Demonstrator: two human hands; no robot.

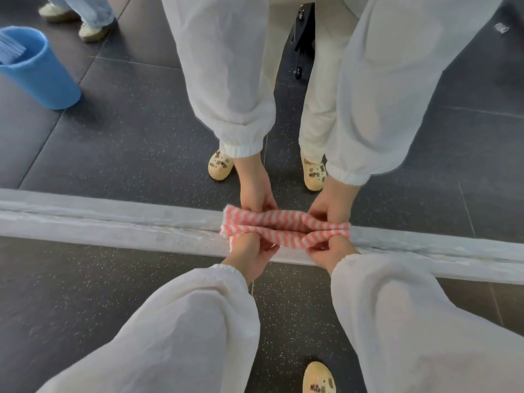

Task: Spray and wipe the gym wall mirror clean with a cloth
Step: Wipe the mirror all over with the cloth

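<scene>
A pink-and-white striped cloth [283,235] is stretched between both hands, pressed against the bottom edge of the wall mirror [127,131]. My left hand [251,255] pinches the cloth's left end and my right hand [330,252] pinches its right end. Both arms wear loose white sleeves. The mirror shows the reflected hands, cloth, white trousers and yellow clogs just above. No spray bottle is in view.
A pale grey sill [113,236] runs across the mirror's base. The dark speckled rubber floor [85,293] lies below it. My yellow clog [319,378] stands at the bottom. The mirror reflects a blue bucket [39,78] at upper left and another person's feet [90,31].
</scene>
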